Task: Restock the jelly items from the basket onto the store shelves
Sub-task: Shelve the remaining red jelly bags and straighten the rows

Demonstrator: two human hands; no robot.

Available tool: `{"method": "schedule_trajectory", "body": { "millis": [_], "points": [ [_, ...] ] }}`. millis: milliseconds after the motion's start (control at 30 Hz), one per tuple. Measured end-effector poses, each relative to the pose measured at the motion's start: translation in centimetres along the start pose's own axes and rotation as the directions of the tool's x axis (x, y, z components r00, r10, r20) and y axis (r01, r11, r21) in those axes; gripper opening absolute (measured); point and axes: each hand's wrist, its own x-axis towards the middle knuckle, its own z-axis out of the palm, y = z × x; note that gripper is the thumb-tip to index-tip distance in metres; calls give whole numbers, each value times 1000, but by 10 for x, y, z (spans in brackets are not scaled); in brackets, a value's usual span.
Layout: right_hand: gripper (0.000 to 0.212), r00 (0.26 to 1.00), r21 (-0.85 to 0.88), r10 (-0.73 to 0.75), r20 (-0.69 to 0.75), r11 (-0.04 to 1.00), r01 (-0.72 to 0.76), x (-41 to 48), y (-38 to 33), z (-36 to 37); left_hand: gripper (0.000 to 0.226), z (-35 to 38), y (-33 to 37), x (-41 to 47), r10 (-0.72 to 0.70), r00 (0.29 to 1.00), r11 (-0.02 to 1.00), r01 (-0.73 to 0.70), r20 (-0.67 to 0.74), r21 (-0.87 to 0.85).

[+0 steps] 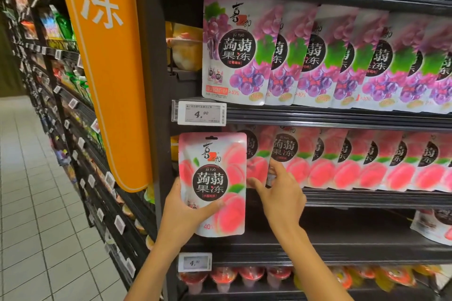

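Observation:
My left hand (182, 212) grips a pink peach jelly pouch (215, 173) upright by its lower left side, thumb across the front. The pouch is held in front of the left end of the peach shelf. My right hand (281, 193) reaches to the row of peach jelly pouches (342, 161) standing on that shelf, with fingertips touching the leftmost pouches. The basket is not in view.
Purple grape jelly pouches (305, 56) fill the shelf above. Price tags (201, 113) hang on the shelf edges. Jelly cups (234, 276) sit on the bottom shelf. A few pouches (433, 227) lie at the far right of the shelf below. An orange sign (105, 56) juts out left; the aisle floor (36, 203) runs left.

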Motion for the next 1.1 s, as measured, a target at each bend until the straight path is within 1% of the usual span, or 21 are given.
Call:
{"method": "schedule_trajectory", "body": {
  "millis": [133, 233, 300, 400, 533, 600, 633, 667, 700, 733, 767, 800, 833, 867, 900, 933, 1033, 1100],
  "points": [
    [47, 999, -53, 30, -41, 998, -32, 0, -1, 2, 84, 3, 5, -2, 4, 1000, 1000, -3, 2, -22],
    [49, 993, -85, 3, -122, 996, -13, -3, 1, 4, 89, 3, 6, -3, -2, 1000, 1000, 2, 6, -26],
    [52, 984, -80, 15, -179, 996, -30, -4, 1, 4, 92, 2, 7, -4, -4, 1000, 1000, 4, 6, -12],
    [54, 975, -79, 21, -221, 996, -39, -5, 2, 7, 90, 2, 9, -4, 1, 1000, 1000, -1, 1, 1],
    [58, 983, -139, -5, -181, 990, -20, -6, 6, 6, 85, 4, 11, -4, 2, 1000, 1000, -2, 4, 1],
    [57, 986, -97, 30, -164, 994, -46, -7, 7, 1, 84, 5, 12, -4, 5, 1000, 1000, -5, 1, 5],
    [52, 988, -42, 27, -154, 999, -34, -8, 7, -2, 84, 6, 13, -4, 7, 1000, 1000, -7, 3, 9],
    [43, 991, 64, 8, -135, 998, 1, -9, 6, -6, 85, 8, 14, -3, 9, 1000, 1000, -9, 5, 14],
    [31, 995, 227, -9, -94, 974, 31, -10, 5, -12, 87, 9, 14, -2, 11, 1000, 1000, -11, 6, 19],
    [19, 1000, 418, -15, -15, 908, 20, -10, 2, -17, 87, 10, 15, -1, 14, 1000, 1000, -14, 7, 25],
    [11, 993, 579, -22, 116, 814, -50, -11, -3, -23, 86, 11, 16, 0, 18, 1000, 999, -18, 8, 34],
    [10, 964, 662, -48, 260, 736, -142, -12, -8, -27, 85, 13, 17, 1, 23, 1000, 999, -23, 9, 44],
    [12, 923, 682, -95, 374, 702, -204, -13, -11, -30, 84, 15, 17, 3, 28, 1000, 998, -28, 11, 58],
    [11, 883, 683, -141, 447, 691, -235, -13, -14, -31, 82, 16, 17, 5, 31, 999, 997, -32, 12, 74],
    [8, 861, 686, -163, 482, 681, -255, -12, -16, -32, 81, 17, 18, 6, 32, 999, 996, -33, 11, 88],
    [5, 855, 690, -156, 495, 668, -278, -11, -16, -32, 81, 18, 19, 8, 26, 1000, 995, -27, 10, 94],
    [7, 873, 694, -50, 486, 629, -350, -4, -17, -30, 81, 19, 22, 13, -10, 1000, 998, 9, 29, 55],
    [3, 884, 688, 2, 468, 626, -366, 4, -17, -28, 80, 18, 26, 13, 9, 1000, 1000, -9, 9, 21]
  ]
}}
